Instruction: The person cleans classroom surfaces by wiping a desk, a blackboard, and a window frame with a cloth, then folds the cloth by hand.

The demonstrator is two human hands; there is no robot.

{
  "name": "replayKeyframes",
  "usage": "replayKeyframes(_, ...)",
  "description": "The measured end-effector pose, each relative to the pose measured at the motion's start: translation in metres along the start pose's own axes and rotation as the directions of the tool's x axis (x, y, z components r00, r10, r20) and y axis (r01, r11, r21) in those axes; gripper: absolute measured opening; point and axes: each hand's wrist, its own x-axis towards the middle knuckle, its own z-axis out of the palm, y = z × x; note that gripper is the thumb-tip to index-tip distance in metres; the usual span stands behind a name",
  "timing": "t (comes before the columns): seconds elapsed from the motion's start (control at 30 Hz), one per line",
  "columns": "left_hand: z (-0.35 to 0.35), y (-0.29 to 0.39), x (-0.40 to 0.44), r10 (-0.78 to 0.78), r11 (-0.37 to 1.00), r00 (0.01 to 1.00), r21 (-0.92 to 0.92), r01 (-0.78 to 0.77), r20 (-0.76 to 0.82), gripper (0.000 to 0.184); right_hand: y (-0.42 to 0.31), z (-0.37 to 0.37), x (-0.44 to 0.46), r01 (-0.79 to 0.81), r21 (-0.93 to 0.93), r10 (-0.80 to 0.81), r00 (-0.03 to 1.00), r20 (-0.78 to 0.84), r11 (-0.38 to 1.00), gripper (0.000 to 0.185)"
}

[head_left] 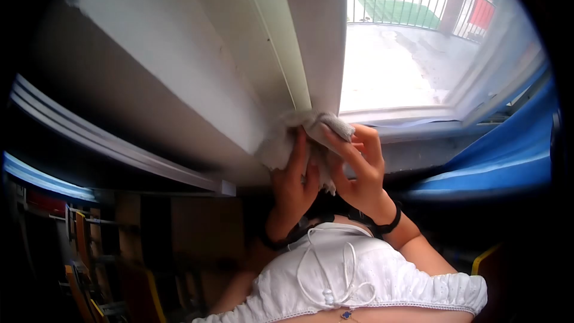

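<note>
A greyish rag (278, 148) is bunched up against the window frame (320, 36), where the upright meets the sill. My left hand (292, 182) is on the rag's left part, fingers pointing up and pressed into it. On the other side, my right hand (366, 173) grips the rag's folded upper end, with fingers bent around it. A loose corner of the cloth hangs down between both hands. Some fingertips are hidden in the folds. Each wrist has a dark band.
Right of the frame is a bright glass pane (394, 72), with a railing outside. A blue curtain (502, 138) hangs at the right. To the left are a pale wall (155, 42) and a metal rail (149, 164). Chairs with yellow edges (152, 293) stand in the dim lower left.
</note>
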Motion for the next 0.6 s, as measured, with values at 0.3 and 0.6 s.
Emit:
replayKeyframes(0.3,-0.013,0.018,0.053,-0.069,0.997,0.992,-0.028,0.066,-0.101,0.066,-0.012,0.035,0.033,0.124,-0.010,-0.124,0.992,0.040,0.992,0.052)
replayKeyframes(0.6,-0.013,0.025,0.070,-0.091,0.923,0.995,0.370,0.103,-0.052,0.076,-0.012,0.042,0.036,0.071,0.008,-0.071,0.991,0.113,0.997,0.057)
